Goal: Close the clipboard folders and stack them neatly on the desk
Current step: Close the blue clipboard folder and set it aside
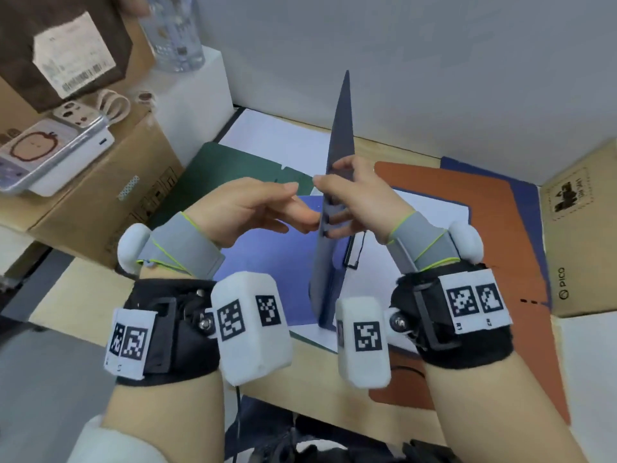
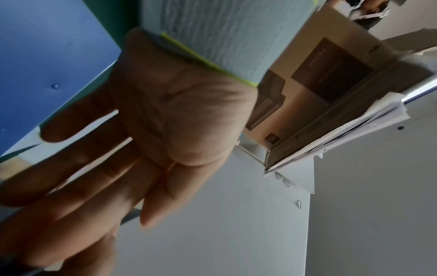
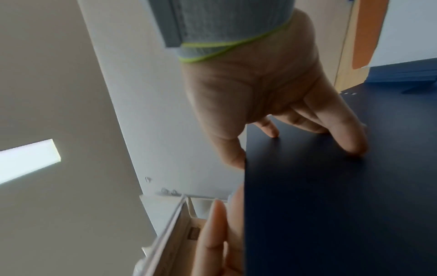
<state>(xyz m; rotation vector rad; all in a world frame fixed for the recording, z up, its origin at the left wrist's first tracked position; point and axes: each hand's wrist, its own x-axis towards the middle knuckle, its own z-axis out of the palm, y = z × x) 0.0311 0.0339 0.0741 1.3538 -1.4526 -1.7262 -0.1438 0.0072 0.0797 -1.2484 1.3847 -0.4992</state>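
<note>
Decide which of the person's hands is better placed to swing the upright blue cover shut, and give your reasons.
Probably the right hand: it already pinches the upright blue cover, thumb on one face, fingers on the other. The left hand hovers open beside it, holding nothing.

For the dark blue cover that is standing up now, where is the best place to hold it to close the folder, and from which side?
Probably at its free long edge, about mid-height, where the right hand already pinches the dark blue cover: thumb on the left face, fingers flat on the right face. The cover stands near upright, hinged at its bottom, so holding there guides it down best. The left hand is open beside it.
</note>
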